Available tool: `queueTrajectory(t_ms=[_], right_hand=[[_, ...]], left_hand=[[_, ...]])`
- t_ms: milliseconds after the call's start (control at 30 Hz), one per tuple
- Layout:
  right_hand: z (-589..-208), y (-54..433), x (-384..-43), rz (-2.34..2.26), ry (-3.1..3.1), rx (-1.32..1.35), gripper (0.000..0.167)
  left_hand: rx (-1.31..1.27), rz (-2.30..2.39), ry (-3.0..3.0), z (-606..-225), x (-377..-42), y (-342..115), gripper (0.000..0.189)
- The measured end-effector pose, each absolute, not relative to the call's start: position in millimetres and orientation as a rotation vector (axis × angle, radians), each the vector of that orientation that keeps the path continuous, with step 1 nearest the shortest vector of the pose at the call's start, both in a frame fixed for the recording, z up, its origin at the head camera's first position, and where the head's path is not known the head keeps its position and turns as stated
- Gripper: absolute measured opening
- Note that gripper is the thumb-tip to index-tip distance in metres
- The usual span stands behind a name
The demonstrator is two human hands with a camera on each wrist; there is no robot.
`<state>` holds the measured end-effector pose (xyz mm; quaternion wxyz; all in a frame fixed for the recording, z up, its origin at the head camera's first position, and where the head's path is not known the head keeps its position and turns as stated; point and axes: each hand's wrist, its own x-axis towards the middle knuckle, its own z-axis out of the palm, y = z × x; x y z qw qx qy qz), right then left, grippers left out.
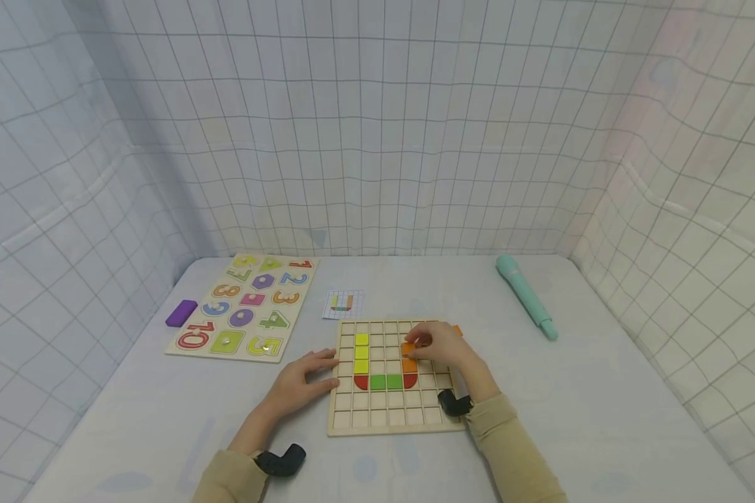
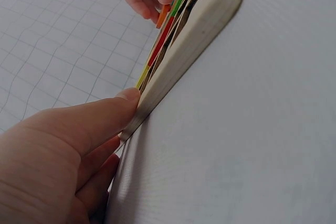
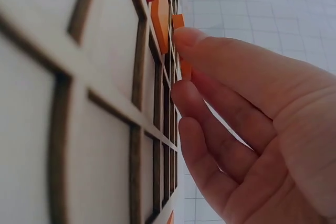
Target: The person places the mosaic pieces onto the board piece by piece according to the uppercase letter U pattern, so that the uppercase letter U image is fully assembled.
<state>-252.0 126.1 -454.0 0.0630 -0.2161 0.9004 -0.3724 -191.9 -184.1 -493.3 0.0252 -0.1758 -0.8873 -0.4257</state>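
A wooden grid board (image 1: pixel 377 419) lies on the table, with tiles in a U shape. Yellow tiles (image 1: pixel 361 353) form its left side, green tiles (image 1: pixel 386 382) lie between two red corner pieces (image 1: pixel 410 381), and an orange tile (image 1: pixel 410 366) sits above the right corner. My right hand (image 1: pixel 443 346) pinches another orange tile (image 1: pixel 407 348) between thumb and fingers, close over the grid just beyond the placed one. My left hand (image 1: pixel 298 383) touches the board's left edge with extended fingers; its thumb (image 2: pixel 113 114) rests at the rim.
A small pattern card (image 1: pixel 344 304) lies behind the board. To the left are a number puzzle (image 1: pixel 239 307) and a purple block (image 1: pixel 181 314). A mint-green stick-like object (image 1: pixel 527 297) lies at the back right. Another orange piece (image 1: pixel 457 330) shows behind the right hand.
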Motion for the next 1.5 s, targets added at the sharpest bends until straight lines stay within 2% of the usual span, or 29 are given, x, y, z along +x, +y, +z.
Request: queueTrajectory(t_ms=[600,900,1500], right_hand=[[-455,131,-254,-1.179,2.626,-0.637,0.031],[-447,144,-256,-1.190,2.689,-0.657,0.026],[-452,167,-265,-1.460,2.889,-0.459,0.028]], left_hand=[[-0.542,-1.331,-2.759,-494,-193,-186,0.043],[-0.541,-1.335,-2.759,-495,-194,-185,0.044],[-0.540,-1.356,-2.755,-492,-192,-186,0.043]])
